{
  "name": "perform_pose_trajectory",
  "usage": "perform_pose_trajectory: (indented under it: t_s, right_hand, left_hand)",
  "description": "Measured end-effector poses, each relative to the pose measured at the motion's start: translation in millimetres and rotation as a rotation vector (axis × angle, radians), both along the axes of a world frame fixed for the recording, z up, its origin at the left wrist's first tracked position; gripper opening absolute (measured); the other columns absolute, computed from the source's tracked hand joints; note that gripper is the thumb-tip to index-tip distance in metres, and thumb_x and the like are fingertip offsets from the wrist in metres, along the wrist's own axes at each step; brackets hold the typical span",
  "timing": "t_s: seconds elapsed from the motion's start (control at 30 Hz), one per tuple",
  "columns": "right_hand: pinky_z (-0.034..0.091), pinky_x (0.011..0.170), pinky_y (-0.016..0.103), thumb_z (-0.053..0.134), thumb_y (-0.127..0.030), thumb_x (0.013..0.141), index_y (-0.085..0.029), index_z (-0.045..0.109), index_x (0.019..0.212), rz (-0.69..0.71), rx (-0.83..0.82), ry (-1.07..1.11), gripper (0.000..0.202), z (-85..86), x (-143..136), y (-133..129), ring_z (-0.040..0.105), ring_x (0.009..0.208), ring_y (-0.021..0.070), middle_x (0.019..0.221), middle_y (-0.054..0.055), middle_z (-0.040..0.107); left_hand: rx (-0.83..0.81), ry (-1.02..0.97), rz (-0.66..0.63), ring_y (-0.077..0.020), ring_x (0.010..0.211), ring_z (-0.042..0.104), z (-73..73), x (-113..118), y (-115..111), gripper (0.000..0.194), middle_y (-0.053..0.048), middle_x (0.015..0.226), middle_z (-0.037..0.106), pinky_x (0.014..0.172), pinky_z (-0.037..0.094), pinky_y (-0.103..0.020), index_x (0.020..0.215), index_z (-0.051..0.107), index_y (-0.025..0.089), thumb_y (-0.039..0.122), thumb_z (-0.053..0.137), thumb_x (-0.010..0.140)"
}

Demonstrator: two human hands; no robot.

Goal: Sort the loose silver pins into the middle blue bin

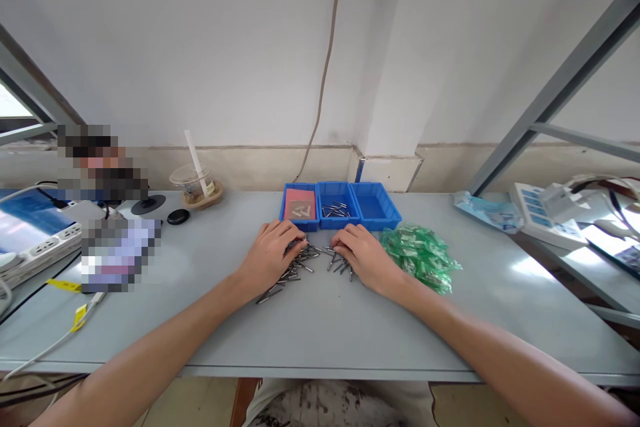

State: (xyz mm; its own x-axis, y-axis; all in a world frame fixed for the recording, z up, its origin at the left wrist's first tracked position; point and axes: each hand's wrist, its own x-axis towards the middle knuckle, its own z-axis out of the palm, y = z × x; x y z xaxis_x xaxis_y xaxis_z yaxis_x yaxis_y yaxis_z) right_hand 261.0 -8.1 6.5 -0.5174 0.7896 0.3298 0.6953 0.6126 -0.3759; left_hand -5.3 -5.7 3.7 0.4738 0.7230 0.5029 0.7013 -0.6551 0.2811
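Observation:
My left hand point(273, 253) is curled over a loose pile of thin dark metal rods point(295, 270), its thumb and index finger closed around some at the pile's far end. A smaller group of similar rods point(342, 265) lies under and beside my right hand point(364, 255). That hand's fingers are bent and drawn together at the group's left edge; what is between them is hidden. Just beyond both hands stand joined blue trays: the left tray point(283, 211) holds a reddish card and a small bag, the middle tray point(335, 191) holds several metal rods.
The right blue tray point(375, 200) stands beside a heap of green plastic packets point(423, 257). At left are a blurred phone-like device point(120, 257), a power strip point(50, 247), a round black object point(179, 216) and a cup with a straw point(193, 177). A light-blue packet point(490, 212) lies at right.

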Motion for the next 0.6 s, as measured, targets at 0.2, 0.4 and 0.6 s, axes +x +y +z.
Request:
perform_pose_trajectory:
  t_s: [0.2, 0.4, 0.6]
  right_hand:
    - [0.039, 0.081, 0.040, 0.039, -0.021, 0.112, -0.023, 0.062, 0.100, -0.092, 0.045, -0.084, 0.026, 0.2, -0.5, -2.0, 0.053, 0.093, 0.0265, 0.100, 0.007, 0.065]
    - [0.043, 0.083, 0.038, 0.039, -0.024, 0.111, -0.024, 0.055, 0.100, -0.146, -0.109, 0.261, 0.020, 9.2, -3.2, -3.7, 0.058, 0.094, 0.0241, 0.101, 0.005, 0.066]
    - [0.044, 0.074, 0.035, 0.050, -0.032, 0.107, -0.024, 0.053, 0.103, -0.183, -0.147, 0.430, 0.009, 14.6, -4.7, -7.1, 0.056, 0.082, 0.0215, 0.092, 0.002, 0.060]
  left_hand:
    - [-0.045, -0.013, 0.032, -0.0226, 0.097, 0.062, 1.9, 0.8, -1.4, 0.022, -0.003, 0.104, 0.072, 0.090, 0.043, -0.040, 0.101, 0.059, 0.022, 0.034, 0.046, 0.113]
    - [-0.068, -0.038, 0.052, -0.0225, 0.091, 0.061, 3.9, 2.0, -2.7, 0.022, -0.002, 0.097, 0.070, 0.087, 0.042, -0.039, 0.097, 0.055, 0.022, 0.035, 0.045, 0.113]
    - [-0.069, -0.041, 0.052, -0.0204, 0.084, 0.058, 4.8, 2.2, -2.6, 0.025, 0.001, 0.085, 0.062, 0.085, 0.041, -0.037, 0.089, 0.049, 0.022, 0.035, 0.049, 0.110]
